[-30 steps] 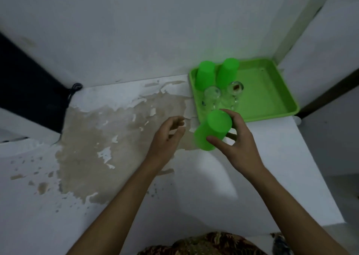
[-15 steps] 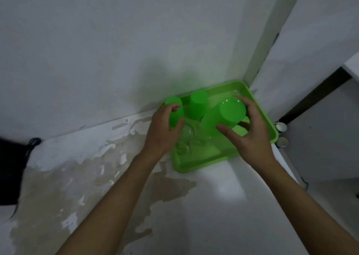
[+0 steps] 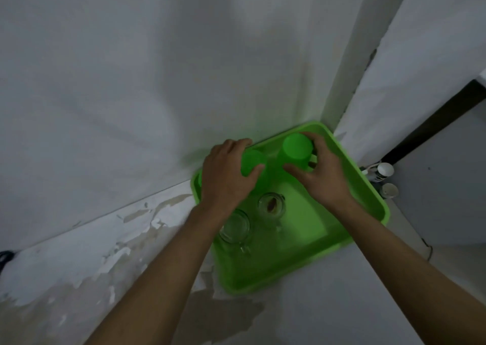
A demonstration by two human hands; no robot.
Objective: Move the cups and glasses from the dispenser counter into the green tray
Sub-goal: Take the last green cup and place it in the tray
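The green tray (image 3: 368, 202) sits in the corner of the white counter against the wall. My right hand (image 3: 324, 179) grips an upside-down green plastic cup (image 3: 297, 147) at the tray's back. Over the back left of the tray, my left hand (image 3: 226, 176) wraps around another inverted green cup (image 3: 252, 163). A sliver of a third green cup (image 3: 200, 179) shows behind my left hand, mostly hidden. Two clear glass mugs (image 3: 235, 226) (image 3: 271, 205) stand in the tray's near left part, under my left wrist.
The counter (image 3: 131, 239) has peeling, stained paint on the left. White walls (image 3: 157, 81) close in behind and to the right of the tray. Two small white bottles (image 3: 385, 171) stand just past the tray's right edge. A dark cable (image 3: 4, 256) lies at far left.
My right hand carried the green cup from the counter edge over to the tray's back. My left hand reached in and closed on a cup standing in the tray.
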